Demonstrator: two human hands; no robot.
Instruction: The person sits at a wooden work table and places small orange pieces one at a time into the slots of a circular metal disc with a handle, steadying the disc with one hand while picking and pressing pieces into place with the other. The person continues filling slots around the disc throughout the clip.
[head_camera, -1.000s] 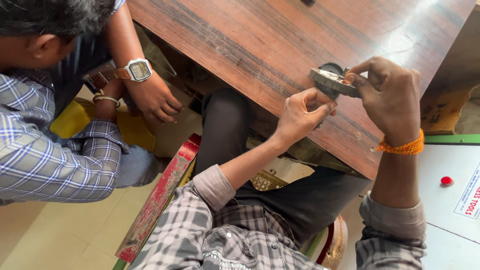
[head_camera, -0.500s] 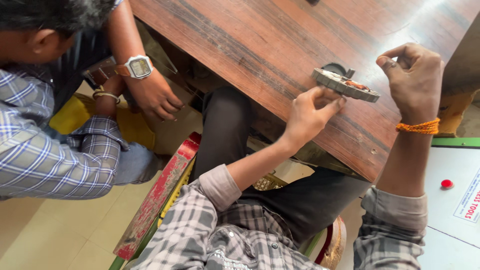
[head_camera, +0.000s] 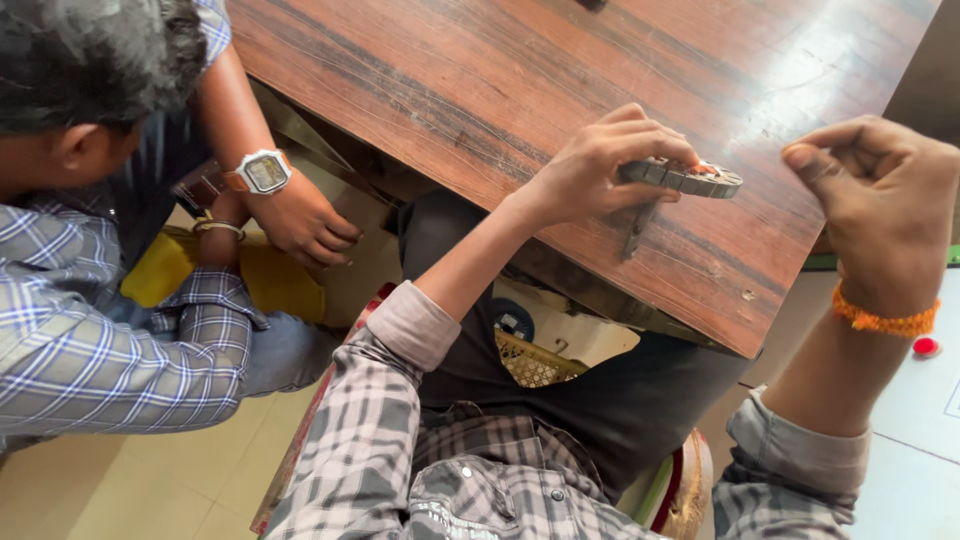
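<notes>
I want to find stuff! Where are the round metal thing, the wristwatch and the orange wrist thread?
round metal part (head_camera: 700, 180), head view, its ribbed rim.
wristwatch (head_camera: 264, 171), head view, its face.
orange thread (head_camera: 885, 321), head view, its front.

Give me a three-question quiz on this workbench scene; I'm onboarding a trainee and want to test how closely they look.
1. True or false: the right hand grips the round metal part.
2. Which hand holds the round metal part over the wooden table? A) left hand B) right hand C) the neighbour's hand
3. What is worn on the right wrist?

Key:
1. False; it is raised beside the part, fingers curled, touching nothing.
2. A
3. An orange thread band.
</notes>
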